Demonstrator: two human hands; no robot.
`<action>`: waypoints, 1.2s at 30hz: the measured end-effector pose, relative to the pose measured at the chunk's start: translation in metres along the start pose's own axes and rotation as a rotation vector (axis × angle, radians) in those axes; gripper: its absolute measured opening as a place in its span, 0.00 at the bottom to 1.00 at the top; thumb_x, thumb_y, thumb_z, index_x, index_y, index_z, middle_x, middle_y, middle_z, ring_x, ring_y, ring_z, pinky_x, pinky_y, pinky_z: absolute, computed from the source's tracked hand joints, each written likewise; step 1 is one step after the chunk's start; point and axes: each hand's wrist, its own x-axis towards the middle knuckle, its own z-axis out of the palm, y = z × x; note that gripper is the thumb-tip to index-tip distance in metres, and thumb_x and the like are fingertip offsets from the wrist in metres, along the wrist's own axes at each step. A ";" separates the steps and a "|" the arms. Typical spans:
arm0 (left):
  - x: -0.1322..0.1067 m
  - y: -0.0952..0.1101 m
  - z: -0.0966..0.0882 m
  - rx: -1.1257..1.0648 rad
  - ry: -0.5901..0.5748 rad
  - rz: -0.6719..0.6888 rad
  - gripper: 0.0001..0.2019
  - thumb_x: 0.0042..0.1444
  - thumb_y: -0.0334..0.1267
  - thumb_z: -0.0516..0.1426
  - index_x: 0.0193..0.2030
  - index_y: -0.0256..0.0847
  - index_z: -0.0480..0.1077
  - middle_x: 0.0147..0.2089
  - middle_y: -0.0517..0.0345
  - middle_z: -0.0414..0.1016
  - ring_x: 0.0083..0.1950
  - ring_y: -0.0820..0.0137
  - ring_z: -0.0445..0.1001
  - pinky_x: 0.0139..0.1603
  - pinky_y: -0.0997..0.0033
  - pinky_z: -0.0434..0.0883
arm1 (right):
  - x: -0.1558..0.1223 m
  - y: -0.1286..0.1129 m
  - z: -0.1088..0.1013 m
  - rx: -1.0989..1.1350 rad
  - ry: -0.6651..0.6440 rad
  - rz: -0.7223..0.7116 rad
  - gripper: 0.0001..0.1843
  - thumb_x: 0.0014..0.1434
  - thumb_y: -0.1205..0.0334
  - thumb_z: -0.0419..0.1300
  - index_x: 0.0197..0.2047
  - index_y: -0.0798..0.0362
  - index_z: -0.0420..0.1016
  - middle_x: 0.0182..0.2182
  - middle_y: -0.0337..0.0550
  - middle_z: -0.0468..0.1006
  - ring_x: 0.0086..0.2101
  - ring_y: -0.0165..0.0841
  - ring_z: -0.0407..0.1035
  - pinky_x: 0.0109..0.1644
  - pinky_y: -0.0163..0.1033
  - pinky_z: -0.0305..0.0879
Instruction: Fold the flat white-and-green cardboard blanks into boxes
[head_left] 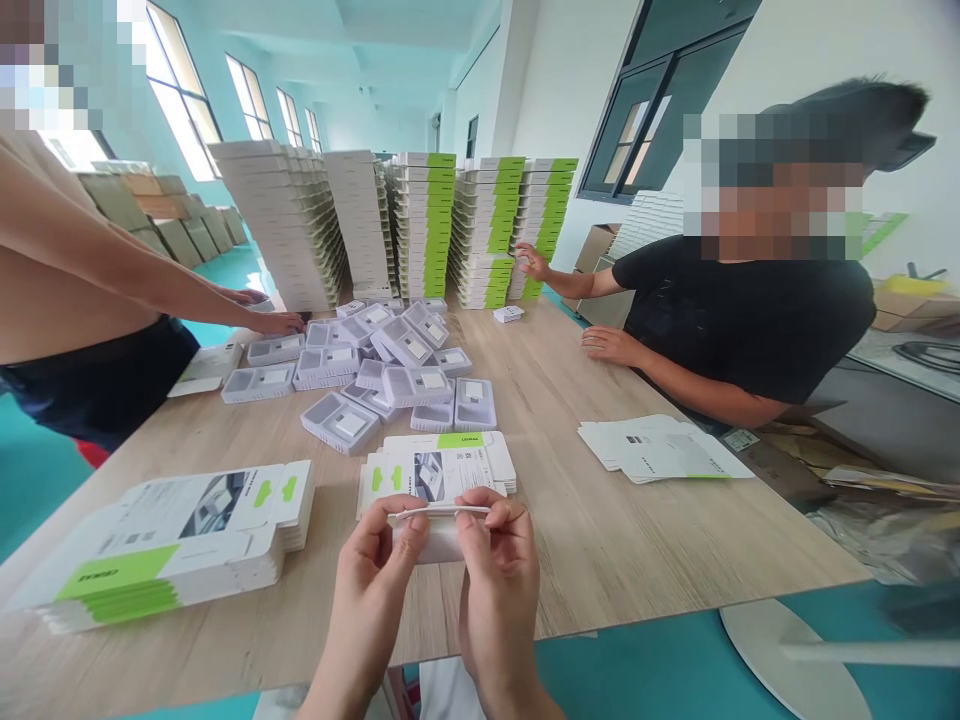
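Note:
Near the table's front edge, my left hand [375,565] and my right hand [501,570] are closed on either end of a white cardboard box [444,545]. Both thumbs press on its near face, below a thin raised edge that runs between my fingers. Most of its far side is hidden from me. Just beyond my fingertips lies a small stack of flat printed cartons [469,470] in white and green. A heap of pale plastic trays [341,422], several with a white square piece inside, spreads out behind that stack.
A thick stack of flat cartons [225,520] sits at left, and a few more flat cartons [660,448] at right. Tall columns of packed boxes [427,225] line the table's far end. One person [750,320] sits at right; another person's arm [150,265] reaches in from the left.

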 end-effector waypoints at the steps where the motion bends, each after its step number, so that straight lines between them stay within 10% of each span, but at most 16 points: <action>1: 0.002 -0.001 -0.003 0.013 -0.026 -0.009 0.22 0.56 0.61 0.68 0.42 0.44 0.80 0.41 0.59 0.80 0.37 0.68 0.71 0.35 0.71 0.63 | 0.000 -0.002 -0.002 0.006 -0.037 0.022 0.18 0.62 0.54 0.71 0.36 0.45 0.63 0.44 0.42 0.77 0.45 0.39 0.75 0.50 0.46 0.75; 7: 0.007 -0.006 -0.008 0.048 -0.008 0.055 0.21 0.56 0.61 0.69 0.43 0.45 0.82 0.36 0.59 0.81 0.37 0.66 0.70 0.39 0.69 0.65 | 0.000 -0.005 -0.013 0.058 -0.153 0.041 0.13 0.66 0.53 0.69 0.38 0.45 0.68 0.45 0.40 0.79 0.48 0.38 0.74 0.53 0.47 0.74; 12: 0.010 -0.029 -0.004 -0.013 -0.092 0.282 0.14 0.68 0.55 0.61 0.44 0.47 0.78 0.57 0.51 0.82 0.63 0.57 0.73 0.61 0.64 0.68 | 0.003 -0.005 -0.014 -0.046 -0.171 -0.029 0.09 0.67 0.49 0.66 0.45 0.43 0.75 0.44 0.41 0.81 0.46 0.39 0.76 0.53 0.46 0.75; 17: 0.015 -0.043 -0.002 -0.056 -0.218 0.295 0.17 0.72 0.54 0.55 0.49 0.44 0.77 0.53 0.49 0.82 0.54 0.59 0.78 0.54 0.65 0.74 | 0.005 0.003 -0.014 -0.164 -0.177 -0.066 0.17 0.70 0.44 0.60 0.41 0.47 0.80 0.42 0.44 0.82 0.45 0.41 0.76 0.51 0.45 0.74; 26: 0.021 -0.057 0.011 -0.050 -0.073 0.331 0.17 0.73 0.54 0.54 0.43 0.44 0.74 0.38 0.55 0.80 0.36 0.63 0.77 0.39 0.66 0.76 | 0.001 0.018 -0.016 -0.289 -0.116 -0.052 0.19 0.75 0.41 0.52 0.45 0.44 0.75 0.40 0.46 0.80 0.39 0.42 0.74 0.44 0.45 0.72; 36: 0.034 -0.065 0.010 -0.070 0.005 0.338 0.15 0.71 0.55 0.57 0.47 0.46 0.71 0.42 0.56 0.76 0.41 0.64 0.76 0.44 0.67 0.77 | 0.016 0.021 -0.016 -0.239 -0.189 -0.056 0.19 0.72 0.39 0.57 0.48 0.45 0.75 0.46 0.45 0.81 0.47 0.41 0.74 0.55 0.45 0.72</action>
